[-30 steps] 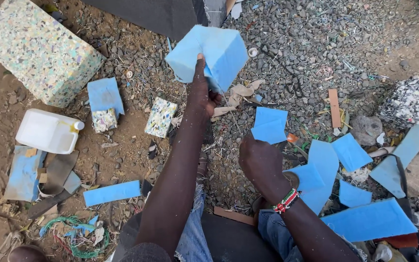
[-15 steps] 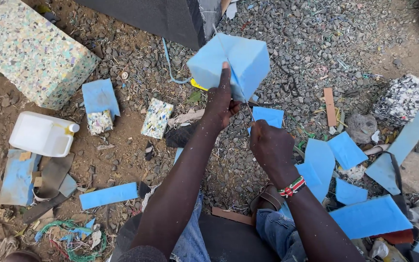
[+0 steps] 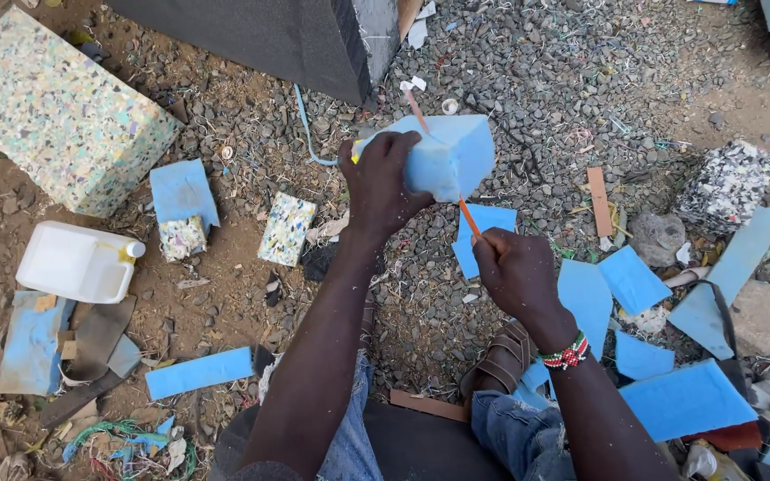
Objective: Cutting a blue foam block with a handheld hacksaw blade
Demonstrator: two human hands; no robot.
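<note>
Head view: left hand [image 3: 380, 183] clamped on foam block [image 3: 452, 156]; right hand [image 3: 514, 267] below block, gripping orange blade [image 3: 468, 216] angled up into it.

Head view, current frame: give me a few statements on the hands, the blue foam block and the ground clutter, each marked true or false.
1. The left hand grips the blue foam block above the ground. True.
2. The right hand is empty. False: it holds a thin orange-handled blade that meets the block's underside.
3. A white plastic jerrycan lies on its side on the dirt at left. True.
4. The large speckled foam block rests on the person's lap. False: it sits on the ground at upper left.
5. A beaded wristband is on the left wrist. False: it is on the right wrist.
</note>
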